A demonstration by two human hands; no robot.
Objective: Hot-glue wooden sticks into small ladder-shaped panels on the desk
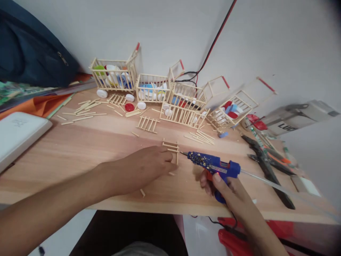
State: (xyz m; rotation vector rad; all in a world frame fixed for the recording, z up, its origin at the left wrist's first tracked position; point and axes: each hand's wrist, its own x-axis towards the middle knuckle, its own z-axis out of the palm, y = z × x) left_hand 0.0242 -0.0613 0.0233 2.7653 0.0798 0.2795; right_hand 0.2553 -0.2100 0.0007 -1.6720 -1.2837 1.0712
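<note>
My right hand [225, 186] is wrapped round the handle of a blue hot glue gun [207, 161]; a clear glue stick [262, 182] trails from its back. The metal nozzle points left and reaches the right side of a small frame of thin wooden sticks [177, 156] on the table. My left hand [149, 165] is closed at the left side of this frame, its fingertips on the sticks and covering part of it. A ladder-like stick panel [147, 125] lies just beyond. A short stick piece [142, 192] rests near the table's front edge.
Several miniature stick carts [113, 76] filled with bottle caps stand along the wall. Loose sticks [84, 113] lie at the left, with more sticks [201, 137] at centre right. Pliers [279, 160] and a black tool [271, 174] lie right. A white device [21, 137] sits left.
</note>
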